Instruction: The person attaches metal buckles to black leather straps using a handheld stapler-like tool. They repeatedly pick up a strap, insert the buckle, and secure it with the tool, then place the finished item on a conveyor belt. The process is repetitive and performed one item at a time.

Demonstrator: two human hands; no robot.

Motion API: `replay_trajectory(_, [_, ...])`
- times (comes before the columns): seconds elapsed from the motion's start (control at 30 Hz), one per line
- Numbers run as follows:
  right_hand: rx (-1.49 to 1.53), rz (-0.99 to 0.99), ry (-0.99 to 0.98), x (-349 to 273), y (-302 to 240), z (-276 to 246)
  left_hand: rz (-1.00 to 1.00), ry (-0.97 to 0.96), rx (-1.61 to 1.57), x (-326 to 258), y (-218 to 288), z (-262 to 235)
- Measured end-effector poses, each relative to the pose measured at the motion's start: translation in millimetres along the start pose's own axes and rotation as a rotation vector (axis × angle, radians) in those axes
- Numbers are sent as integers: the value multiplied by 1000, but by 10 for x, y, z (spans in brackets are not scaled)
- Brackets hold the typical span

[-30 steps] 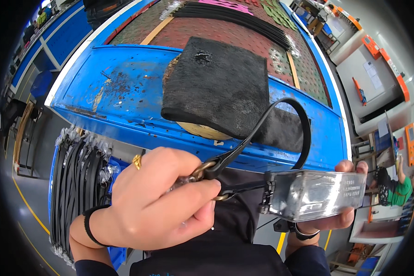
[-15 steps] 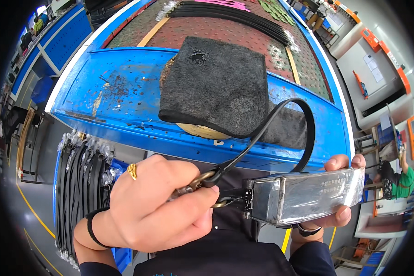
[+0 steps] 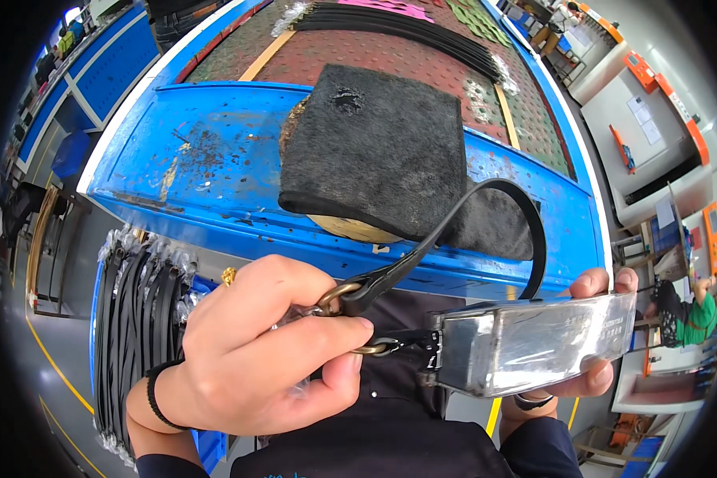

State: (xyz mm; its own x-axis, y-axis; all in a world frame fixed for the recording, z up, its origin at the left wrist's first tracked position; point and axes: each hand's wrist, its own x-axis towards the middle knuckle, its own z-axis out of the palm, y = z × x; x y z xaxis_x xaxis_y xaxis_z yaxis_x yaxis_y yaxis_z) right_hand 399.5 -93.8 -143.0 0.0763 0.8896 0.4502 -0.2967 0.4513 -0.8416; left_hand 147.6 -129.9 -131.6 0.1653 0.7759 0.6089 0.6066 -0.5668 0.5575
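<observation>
Fingers [image 3: 327, 331] of the left hand [image 3: 255, 350] pinch two brass rings [image 3: 350, 319] joined to a black strap [image 3: 486, 231] that loops rightward. The right hand [image 3: 597, 334] grips a clear flat package [image 3: 534, 350]. Beyond, a black mat [image 3: 382, 151] lies on the blue table [image 3: 207, 167].

metal block [image 3: 534, 344]: shiny, smooth, silver | rings [image 3: 338, 296] beside block: dull brass | strap [image 3: 486, 209] above block: smooth matt black | pad [image 3: 374, 151] beyond block: fuzzy black cloth | bench [image 3: 207, 171]: scuffed blue painted metal
</observation>
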Motion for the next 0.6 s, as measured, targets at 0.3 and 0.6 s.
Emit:
replay_trajectory(0.3, [152, -104, -119, 54, 58, -77, -5, -6, 18, -13, -23, -38])
replay_trajectory(0.6, [849, -59, -187, 537, -131, -393, -7, 195, 92, -114, -188, -186])
